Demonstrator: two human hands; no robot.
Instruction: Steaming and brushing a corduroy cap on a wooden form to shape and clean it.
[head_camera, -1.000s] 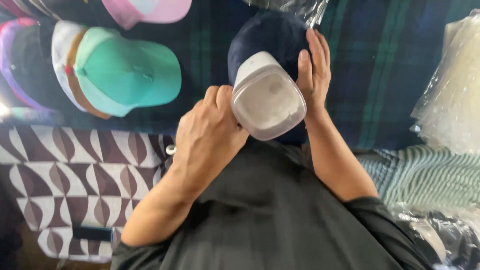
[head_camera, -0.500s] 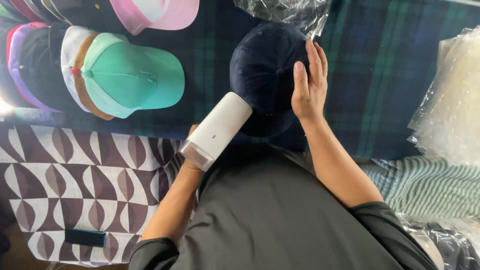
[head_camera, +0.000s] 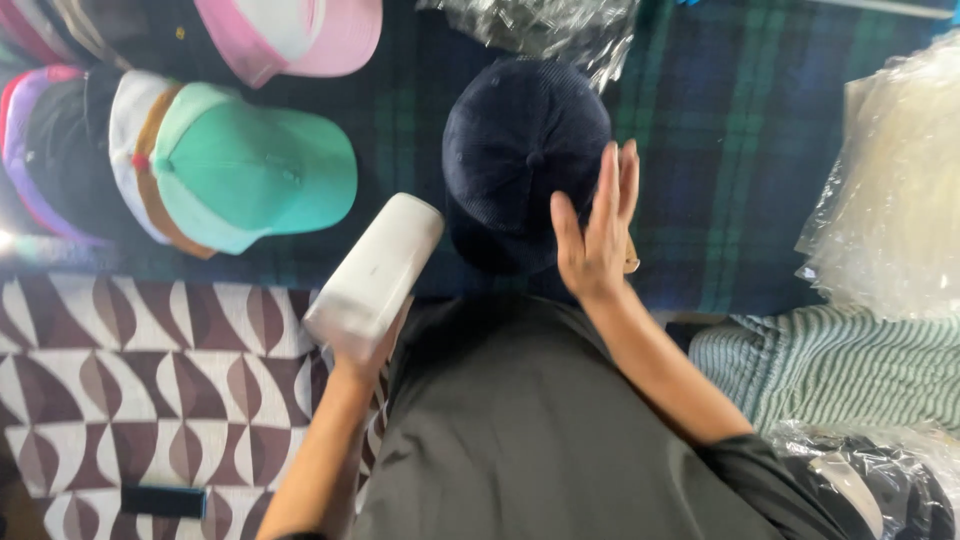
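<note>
A navy corduroy cap (head_camera: 520, 160) lies on a dark green and blue plaid cloth (head_camera: 740, 150). My right hand (head_camera: 595, 235) is flat with its fingers straight, resting against the cap's near right edge. My left hand (head_camera: 368, 348) grips the lower end of a white, rounded, block-shaped device (head_camera: 375, 275). The device is tilted, and its top end points toward the cap's left side, just apart from it. The device hides most of my left hand.
A mint green cap (head_camera: 250, 175) tops a row of several stacked caps at the left. A pink and white cap (head_camera: 300, 35) sits at the back. Clear plastic bags (head_camera: 890, 190) lie at the right, above a striped green fabric (head_camera: 850, 365). A brown and white patterned cloth (head_camera: 130, 370) covers the near left.
The white device has swung off the navy cap, down and to the left, and now lies tilted. My right hand has slid from the cap's side to its near edge.
</note>
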